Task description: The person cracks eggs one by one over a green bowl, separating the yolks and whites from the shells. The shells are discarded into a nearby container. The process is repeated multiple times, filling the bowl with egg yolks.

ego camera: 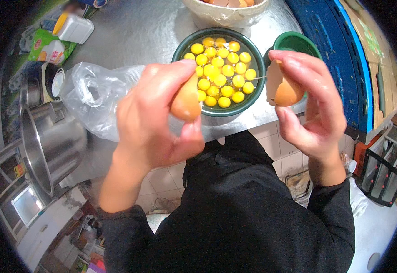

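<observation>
Between the thumb and fingers of my left hand point(157, 112) is a brown eggshell half point(187, 100), over the left rim of a dark green bowl point(177, 51). Several whole yellow egg yolks point(220, 80) lie in clear egg white inside that bowl. My right hand point(316, 102) grips another brown shell piece point(289, 90) just right of the bowl, its jagged broken edge and pale inside facing left. A thin strand of egg white stretches from this shell to the bowl's right rim. Behind my right fingers stands a smaller green container point(299, 37), partly hidden.
A pale bowl point(225, 13) of brown eggshells point(234, 2) stands at the metal table's point(127, 34) far side. Left are a clear plastic bag point(99, 99), a steel pot point(58, 143), a green packet point(50, 49) and a white jar point(77, 29). Blue crates point(331, 58) stand at right.
</observation>
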### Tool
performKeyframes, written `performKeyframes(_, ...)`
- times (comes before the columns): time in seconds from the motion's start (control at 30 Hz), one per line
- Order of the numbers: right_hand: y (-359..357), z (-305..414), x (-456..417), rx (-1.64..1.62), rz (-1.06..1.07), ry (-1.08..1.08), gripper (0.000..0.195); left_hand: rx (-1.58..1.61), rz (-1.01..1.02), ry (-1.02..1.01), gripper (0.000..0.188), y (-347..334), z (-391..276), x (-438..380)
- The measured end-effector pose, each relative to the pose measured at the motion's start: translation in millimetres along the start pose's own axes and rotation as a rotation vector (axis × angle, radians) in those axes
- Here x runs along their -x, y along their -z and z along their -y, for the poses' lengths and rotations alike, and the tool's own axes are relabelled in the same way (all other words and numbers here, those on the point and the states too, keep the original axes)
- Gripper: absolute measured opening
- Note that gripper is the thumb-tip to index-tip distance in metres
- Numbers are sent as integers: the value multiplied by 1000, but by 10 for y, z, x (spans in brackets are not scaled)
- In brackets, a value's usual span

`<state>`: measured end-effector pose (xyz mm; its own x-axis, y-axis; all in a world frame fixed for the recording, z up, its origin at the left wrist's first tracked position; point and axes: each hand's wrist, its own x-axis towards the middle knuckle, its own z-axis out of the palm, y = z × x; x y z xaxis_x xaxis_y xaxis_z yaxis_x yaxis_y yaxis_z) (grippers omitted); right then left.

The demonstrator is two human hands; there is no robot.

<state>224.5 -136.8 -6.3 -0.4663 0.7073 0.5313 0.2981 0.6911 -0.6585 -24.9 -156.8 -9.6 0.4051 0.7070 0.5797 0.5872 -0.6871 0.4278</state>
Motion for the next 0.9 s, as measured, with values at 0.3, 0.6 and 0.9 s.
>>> performKeyframes(0.3,-748,-559,670,-36,73,-504,42,-3,446,491,50,-653,203,634)
performKeyframes(0.6,-639,-506,567,-999,-155,-874,43,1485,59,920,57,-637,165,488)
performKeyframes(0.9,-504,-419,419,-1353,-169,-776,52,1616,24,861,62,-588,119,405)
